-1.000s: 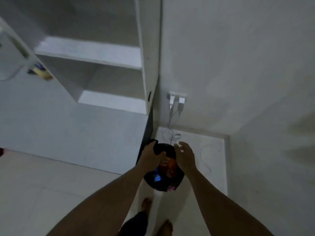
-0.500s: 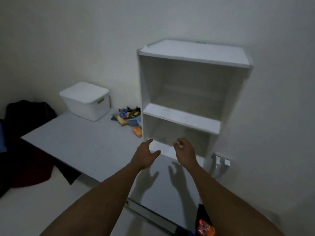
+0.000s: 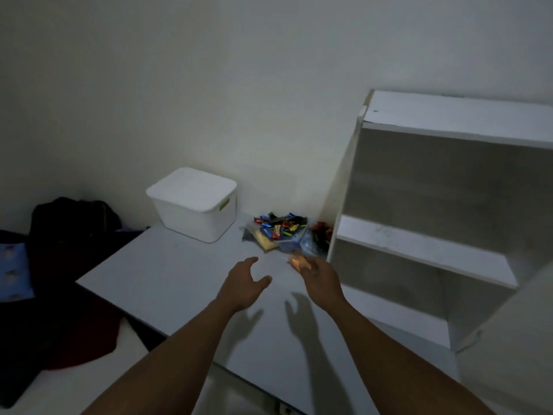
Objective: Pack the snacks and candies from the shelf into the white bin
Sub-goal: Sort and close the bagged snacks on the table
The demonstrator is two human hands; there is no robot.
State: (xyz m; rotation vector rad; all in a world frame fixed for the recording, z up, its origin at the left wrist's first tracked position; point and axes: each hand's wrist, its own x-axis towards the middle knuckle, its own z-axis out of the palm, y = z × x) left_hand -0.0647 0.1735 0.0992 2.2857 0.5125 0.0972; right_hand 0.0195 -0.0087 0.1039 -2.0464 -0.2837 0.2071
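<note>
Lying between lidded bin (image 3: 194,211), shelf (image 3: 425,250): snack pile (image 3: 279,232).

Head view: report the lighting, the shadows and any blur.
Head view: dim overall. The left hand and right hand cast dark shadows on the table, on the side nearer the camera. The right hand and the orange packet by it are smeared. The white bin and snack pile are fairly sharp. The wide lens makes the shelf lean.

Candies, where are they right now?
In the head view, the candies lie piled on the table, between the white bin and the shelf.
</note>
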